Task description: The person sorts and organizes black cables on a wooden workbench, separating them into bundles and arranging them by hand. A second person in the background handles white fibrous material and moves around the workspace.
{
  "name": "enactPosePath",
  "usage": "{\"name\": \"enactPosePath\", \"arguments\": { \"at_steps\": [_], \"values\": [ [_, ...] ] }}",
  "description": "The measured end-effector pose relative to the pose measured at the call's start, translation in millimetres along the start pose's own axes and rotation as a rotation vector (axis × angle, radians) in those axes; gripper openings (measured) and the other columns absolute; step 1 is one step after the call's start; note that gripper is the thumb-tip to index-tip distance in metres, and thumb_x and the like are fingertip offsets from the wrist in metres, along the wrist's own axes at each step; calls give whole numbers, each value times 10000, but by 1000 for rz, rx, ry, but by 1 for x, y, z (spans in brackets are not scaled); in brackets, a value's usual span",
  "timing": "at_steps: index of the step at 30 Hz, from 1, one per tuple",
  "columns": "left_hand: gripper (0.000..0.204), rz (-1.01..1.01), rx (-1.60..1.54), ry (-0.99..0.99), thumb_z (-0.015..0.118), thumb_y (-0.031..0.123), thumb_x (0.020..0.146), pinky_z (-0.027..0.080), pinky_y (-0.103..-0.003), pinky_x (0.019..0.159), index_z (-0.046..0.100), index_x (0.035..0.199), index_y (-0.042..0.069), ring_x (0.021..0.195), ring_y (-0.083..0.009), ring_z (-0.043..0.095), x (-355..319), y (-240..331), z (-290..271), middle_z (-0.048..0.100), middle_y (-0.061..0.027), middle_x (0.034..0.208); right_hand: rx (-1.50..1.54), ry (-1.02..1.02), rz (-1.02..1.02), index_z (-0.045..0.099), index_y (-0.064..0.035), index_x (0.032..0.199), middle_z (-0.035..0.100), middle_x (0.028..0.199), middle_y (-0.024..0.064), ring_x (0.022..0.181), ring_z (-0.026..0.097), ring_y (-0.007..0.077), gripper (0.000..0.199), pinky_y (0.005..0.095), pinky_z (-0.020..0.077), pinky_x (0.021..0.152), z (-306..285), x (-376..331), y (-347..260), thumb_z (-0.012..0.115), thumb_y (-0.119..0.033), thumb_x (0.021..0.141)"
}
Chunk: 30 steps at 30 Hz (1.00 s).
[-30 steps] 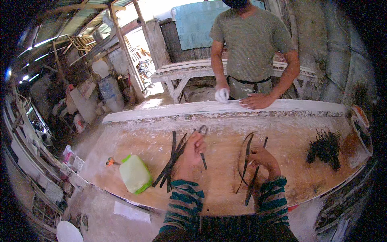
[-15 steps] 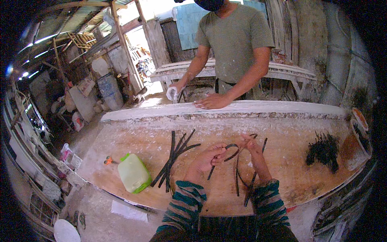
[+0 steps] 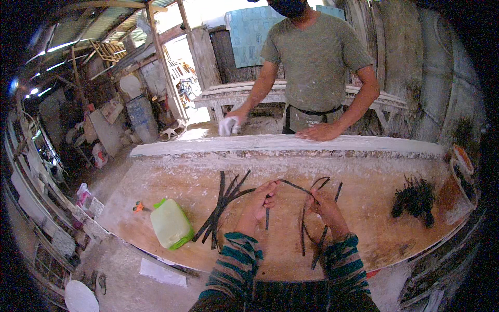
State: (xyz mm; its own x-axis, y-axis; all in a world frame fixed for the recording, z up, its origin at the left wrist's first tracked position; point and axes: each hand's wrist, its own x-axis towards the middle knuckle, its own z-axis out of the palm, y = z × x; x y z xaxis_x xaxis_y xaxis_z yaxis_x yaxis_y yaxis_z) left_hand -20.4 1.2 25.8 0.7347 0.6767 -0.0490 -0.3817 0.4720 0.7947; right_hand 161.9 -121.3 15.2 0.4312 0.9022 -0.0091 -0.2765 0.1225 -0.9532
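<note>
A thin black strip (image 3: pixel 295 185) arches between my two hands above the wooden table. My left hand (image 3: pixel 258 203) is closed on one end, and a short tail hangs below its fingers. My right hand (image 3: pixel 327 209) pinches the other end. Left of my left hand, several black strips (image 3: pixel 217 209) lie crossed in a loose fan. Beside and under my right hand are more strips (image 3: pixel 303 234), some curved and one straight. A pale container with a green rim (image 3: pixel 171 223) sits farther left, near orange-handled scissors (image 3: pixel 139 207).
At the table's right lie a tangled black bundle (image 3: pixel 415 200) and a whitish bucket (image 3: pixel 457 195). A raised white-coated ledge (image 3: pixel 291 145) runs along the far edge. Behind it a person (image 3: pixel 314 62) holds a white wad (image 3: pixel 228 126), the other hand resting on the ledge.
The strip was looped near my left hand; now it spans both hands. My right hand has come down slightly. The person's flat hand has shifted right along the ledge.
</note>
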Motion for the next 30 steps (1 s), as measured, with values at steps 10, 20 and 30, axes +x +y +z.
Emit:
{"name": "enactPosePath", "arguments": {
  "at_steps": [10,20,30],
  "values": [
    [213,18,165,40,546,233,852,228,-135,380,527,999,81,497,-12,327,16,-6,-22,406,57,672,310,-152,-40,528,-150,794,515,716,-55,602,471,54,154,234,417,609,-29,9,-3,523,-286,865],
    [233,23,412,33,514,304,864,265,-167,444,563,918,83,562,-29,378,7,-9,-12,470,53,715,435,-201,-156,529,-89,915,475,645,-59,549,453,31,125,235,448,598,-16,-2,-24,523,-204,867],
    [213,83,626,103,496,278,876,252,-169,426,579,906,84,496,-28,341,3,-14,-4,555,16,722,527,-289,-238,406,-12,1230,540,721,-22,612,506,98,410,213,452,637,-19,-4,-30,494,-200,877]
  ]
}}
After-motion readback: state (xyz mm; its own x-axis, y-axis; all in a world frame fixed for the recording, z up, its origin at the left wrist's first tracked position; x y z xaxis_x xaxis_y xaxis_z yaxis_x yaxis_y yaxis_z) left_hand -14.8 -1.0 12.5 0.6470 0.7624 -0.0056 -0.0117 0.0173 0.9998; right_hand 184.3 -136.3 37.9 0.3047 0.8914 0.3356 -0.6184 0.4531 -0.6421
